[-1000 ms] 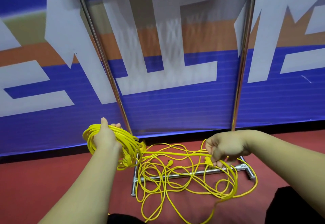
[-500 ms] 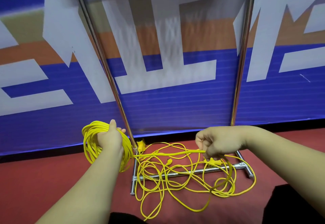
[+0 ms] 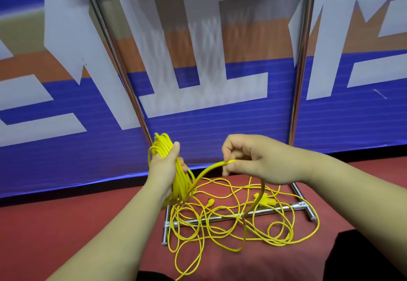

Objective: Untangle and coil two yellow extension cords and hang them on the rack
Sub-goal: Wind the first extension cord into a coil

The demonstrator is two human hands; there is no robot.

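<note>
Left grip (image 3: 164, 170) clasps the gathered coil (image 3: 163, 146); right grip (image 3: 259, 161) pinches a light, limp strand (image 3: 209, 168) that likely snags in the floor tangle (image 3: 220, 216), so it is best taken near the coil.

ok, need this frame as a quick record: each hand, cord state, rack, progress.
left hand: grips the coil, held upright
right hand: pinches a strand that runs from the coil and drops to the floor
loose cord: tangled heap on the red floor, draped over the base bar
plug: yellow, lying in the heap by the bar
rack: two chrome uprights; top out of frame
progress: cord partly coiled; nothing seen hung
</note>
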